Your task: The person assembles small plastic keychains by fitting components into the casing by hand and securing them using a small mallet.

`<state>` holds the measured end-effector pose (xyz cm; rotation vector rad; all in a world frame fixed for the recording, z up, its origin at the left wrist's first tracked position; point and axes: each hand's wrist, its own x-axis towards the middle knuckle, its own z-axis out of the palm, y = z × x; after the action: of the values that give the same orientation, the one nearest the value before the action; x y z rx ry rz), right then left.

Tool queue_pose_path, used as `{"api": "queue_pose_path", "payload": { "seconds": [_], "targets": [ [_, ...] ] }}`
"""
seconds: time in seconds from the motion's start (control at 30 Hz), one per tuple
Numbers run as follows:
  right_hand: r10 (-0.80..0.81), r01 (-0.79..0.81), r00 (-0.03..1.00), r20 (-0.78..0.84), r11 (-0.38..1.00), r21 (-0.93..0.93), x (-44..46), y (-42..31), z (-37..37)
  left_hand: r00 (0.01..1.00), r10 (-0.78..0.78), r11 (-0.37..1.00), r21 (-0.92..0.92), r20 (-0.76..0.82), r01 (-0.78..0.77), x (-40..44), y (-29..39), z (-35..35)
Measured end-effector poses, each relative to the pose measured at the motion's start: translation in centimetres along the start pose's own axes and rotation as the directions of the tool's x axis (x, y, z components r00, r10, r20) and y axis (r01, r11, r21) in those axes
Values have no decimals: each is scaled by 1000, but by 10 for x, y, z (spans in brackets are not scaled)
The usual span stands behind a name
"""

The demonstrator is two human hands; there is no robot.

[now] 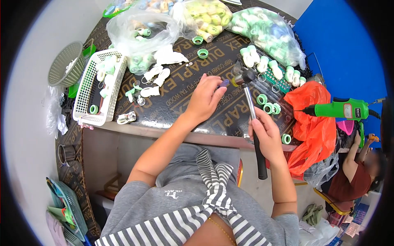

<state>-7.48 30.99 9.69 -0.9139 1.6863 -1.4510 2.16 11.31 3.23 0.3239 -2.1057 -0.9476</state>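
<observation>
My right hand [266, 130] grips a hammer [250, 100] by its shaft, the black rubber handle pointing down toward me. The hammer's dark head, with a yellowish face, is over the table, just right of my left hand. My left hand [205, 98] is closed at the table surface, with a small purple piece [225, 83] showing at its fingertips; its full shape is hidden. Green rings [267, 107] lie right of the hammer. White-and-green plastic parts [262, 64] stand on a green perforated tray [271, 80] behind it.
A white basket [117, 92] of parts stands left, near loose white pieces [154, 74]. Filled plastic bags [262, 30] line the back. At right, a green electric screwdriver [340, 110] hangs over a red bag [314, 123]. Another person [355, 176] sits beyond.
</observation>
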Motion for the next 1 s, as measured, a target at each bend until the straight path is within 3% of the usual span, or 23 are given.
{"api": "queue_pose_path", "payload": {
  "seconds": [0.1, 0.2, 0.33, 0.43, 0.53, 0.63, 0.77, 0.83, 0.87, 0.9, 1.0],
  "targets": [
    [31, -39, 998, 61, 988, 147, -3, -11, 7, 999, 0, 1000, 5, 46, 0, -3, -4, 1],
    [70, -79, 993, 94, 991, 103, -1, -19, 8, 999, 6, 1000, 18, 38, -7, -6, -7, 0],
    [-22, 21, 1000, 13, 994, 104, -8, -34, 13, 999, 19, 999, 38, 30, -20, -7, -8, 2],
    [-148, 160, 986, 74, 968, -196, -8, -41, 9, 998, 48, 996, 67, 30, -50, -9, -6, 1],
    [-156, 184, 980, 121, 945, -271, -1, -47, 12, 998, 57, 993, 98, 20, -58, -10, -2, 2],
    [-181, 212, 975, 129, 929, -303, -2, -60, 11, 997, 70, 993, 94, -35, -66, -8, -10, 6],
    [-273, 265, 962, 8, 927, -264, -5, -65, 9, 995, 92, 993, 82, -30, -90, -9, -15, 6],
    [-378, 400, 915, 141, 803, -442, 4, -51, 11, 996, 89, 993, 78, -21, -87, -10, -14, 5],
    [-216, 258, 965, 151, 890, -375, 7, -39, 16, 996, 83, 994, 78, -16, -81, -12, -12, 4],
    [-306, 345, 938, 161, 835, -428, 8, -34, 14, 995, 89, 992, 96, -32, -86, -10, -8, 4],
    [-320, 283, 947, -31, 877, -389, -3, -61, 8, 994, 98, 990, 104, -49, -92, -10, -13, 5]
  ]
}}
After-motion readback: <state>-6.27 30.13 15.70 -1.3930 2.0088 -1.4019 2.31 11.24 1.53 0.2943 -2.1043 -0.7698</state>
